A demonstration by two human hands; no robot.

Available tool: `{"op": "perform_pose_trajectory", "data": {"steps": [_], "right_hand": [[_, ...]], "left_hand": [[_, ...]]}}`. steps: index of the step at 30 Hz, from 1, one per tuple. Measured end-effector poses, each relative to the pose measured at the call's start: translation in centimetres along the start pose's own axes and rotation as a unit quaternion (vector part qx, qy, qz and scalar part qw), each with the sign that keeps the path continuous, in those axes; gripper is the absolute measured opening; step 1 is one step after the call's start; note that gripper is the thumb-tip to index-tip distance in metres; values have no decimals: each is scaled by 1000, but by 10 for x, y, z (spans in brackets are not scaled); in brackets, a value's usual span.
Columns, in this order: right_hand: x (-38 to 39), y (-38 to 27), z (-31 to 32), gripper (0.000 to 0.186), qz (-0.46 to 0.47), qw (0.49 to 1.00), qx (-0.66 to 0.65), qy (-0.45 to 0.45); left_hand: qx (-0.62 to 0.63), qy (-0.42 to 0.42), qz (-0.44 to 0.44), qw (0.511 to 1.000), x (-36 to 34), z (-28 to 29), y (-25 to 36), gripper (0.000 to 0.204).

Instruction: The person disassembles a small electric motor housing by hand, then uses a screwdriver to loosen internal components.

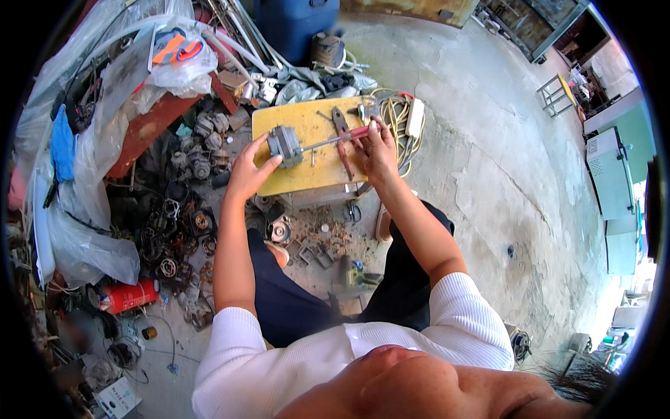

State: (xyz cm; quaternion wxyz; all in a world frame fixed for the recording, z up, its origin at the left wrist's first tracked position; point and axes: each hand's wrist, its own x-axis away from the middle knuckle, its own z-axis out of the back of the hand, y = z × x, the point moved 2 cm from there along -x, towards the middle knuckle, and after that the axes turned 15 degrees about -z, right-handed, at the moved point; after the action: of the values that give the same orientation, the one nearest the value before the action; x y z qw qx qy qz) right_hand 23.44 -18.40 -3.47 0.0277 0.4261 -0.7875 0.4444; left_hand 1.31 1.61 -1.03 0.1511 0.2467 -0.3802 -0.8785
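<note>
A small grey electric motor (285, 147) sits near the left side of a yellow-topped stool (279, 184). My left hand (252, 167) is closed round the motor's near left side, thumb against its lower edge. In my right hand (379, 152) is a screwdriver (358, 133) with a red handle; its long metal shaft points left and its tip meets the motor. Just beyond that shaft lies a pair of pliers (340, 120) with dark jaws, its reddish handles reaching toward me under my right hand. A small screw or bolt (313, 158) rests beside the motor.
A white power strip (414, 117) and coiled yellowish cable (395, 112) hang at the stool's right. Left of it, motor parts (202, 140) cover the floor. A green power drill (357, 274) stands between my legs. A red cylinder (131, 296) lies at lower left.
</note>
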Motion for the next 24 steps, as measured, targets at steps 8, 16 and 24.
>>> {"op": "perform_pose_trajectory", "data": {"steps": [8, 16, 24], "right_hand": [[-4, 2, 4, 42, 9, 999, -32, -11], [12, -8, -11, 41, 2, 1000, 12, 3], [9, -7, -6, 40, -52, 998, 15, 26]], "left_hand": [[-7, -7, 1, 1000, -2, 0, 6, 68], [-10, -4, 5, 1000, -1, 1, 2, 69], [-6, -6, 10, 1000, -1, 1, 8, 66]]}}
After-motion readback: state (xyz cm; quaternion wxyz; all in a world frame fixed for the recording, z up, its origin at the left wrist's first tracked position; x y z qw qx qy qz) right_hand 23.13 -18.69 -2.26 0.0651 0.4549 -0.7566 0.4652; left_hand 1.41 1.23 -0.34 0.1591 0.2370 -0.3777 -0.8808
